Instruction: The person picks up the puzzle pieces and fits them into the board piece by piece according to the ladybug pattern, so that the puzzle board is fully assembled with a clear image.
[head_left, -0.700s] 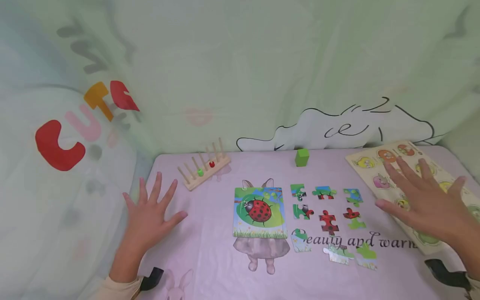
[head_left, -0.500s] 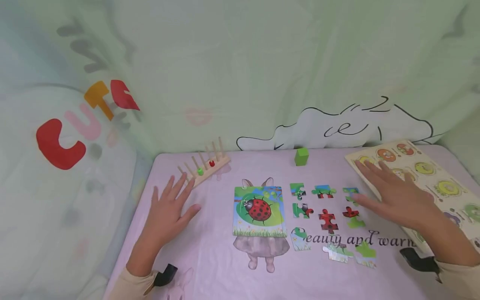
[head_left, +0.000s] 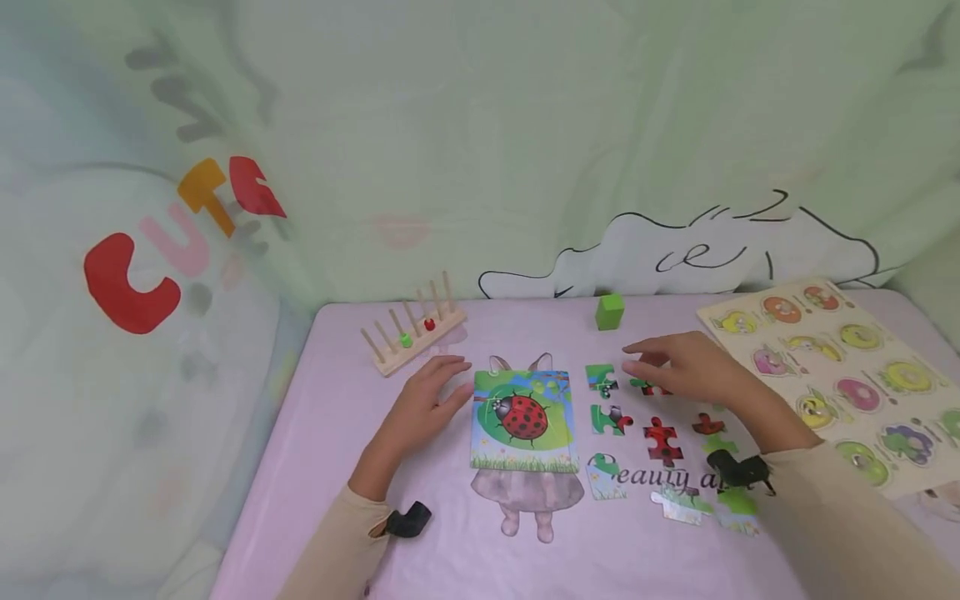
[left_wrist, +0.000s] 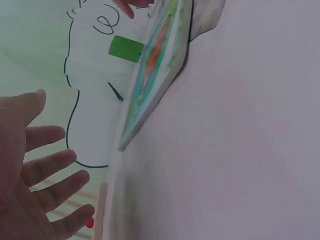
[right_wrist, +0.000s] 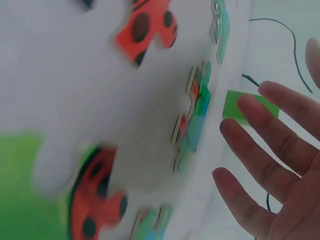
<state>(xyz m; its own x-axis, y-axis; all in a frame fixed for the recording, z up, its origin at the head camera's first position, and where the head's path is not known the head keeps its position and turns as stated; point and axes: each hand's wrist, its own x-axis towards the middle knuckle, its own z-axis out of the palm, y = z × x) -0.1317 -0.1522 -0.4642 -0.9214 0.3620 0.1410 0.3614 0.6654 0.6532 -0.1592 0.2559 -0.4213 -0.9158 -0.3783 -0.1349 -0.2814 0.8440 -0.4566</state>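
Observation:
My left hand (head_left: 422, 406) is beside the upper left corner of the ladybug puzzle board (head_left: 522, 421), its fingers relaxed and holding nothing. In the left wrist view the fingers of that hand (left_wrist: 42, 175) are spread apart, with a gap to the board (left_wrist: 155, 65). My right hand (head_left: 693, 367) hovers over the top row of loose jigsaw pieces, partly hiding the top middle piece (head_left: 651, 387). Its loosely bent fingers point toward the top left piece (head_left: 601, 381). Nothing lies in the right palm (right_wrist: 287, 165) in the right wrist view. A red spotted piece (head_left: 663, 442) lies below that hand.
Behind the pieces stands a green block (head_left: 610, 312). A wooden peg rack (head_left: 420, 337) with a green and a red bead sits at the back left. On the right lies a fruit picture board (head_left: 840, 375), partly under the right sleeve (head_left: 825, 500). Curtains border the table (head_left: 450, 533).
Both hands have come inward from the sides, the left toward the ladybug board, the right from over the fruit board to the top row of pieces. Their spread fingers have relaxed.

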